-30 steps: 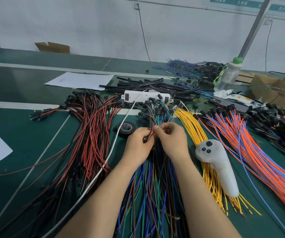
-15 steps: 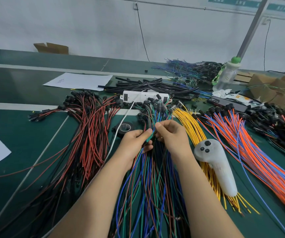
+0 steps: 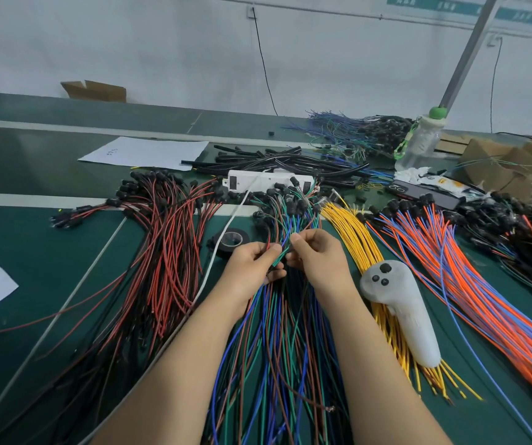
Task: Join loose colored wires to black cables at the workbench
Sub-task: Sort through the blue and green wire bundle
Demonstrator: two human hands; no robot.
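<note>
Left hand (image 3: 252, 268) and right hand (image 3: 317, 261) each pinched thin wires (image 3: 280, 256) — fingertips almost touching. Wire axis ran straight away from both hands, toward black plugs (image 3: 277, 200) just beyond.

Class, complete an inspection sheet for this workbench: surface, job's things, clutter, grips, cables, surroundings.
Surface: dark green bench mat, largely covered by wires.
Job's things: bundle of blue, green and brown wires at centre; pile of black cables behind.
Clutter: white handheld controller lying on yellow wire bundle; black tape roll; clear bottle with green cap.
Grips: left hand and right hand both pinch wires from the centre bundle.
Cables: white power strip among the wire ends.
Surroundings: white wall, cardboard box, grey pole.
</note>
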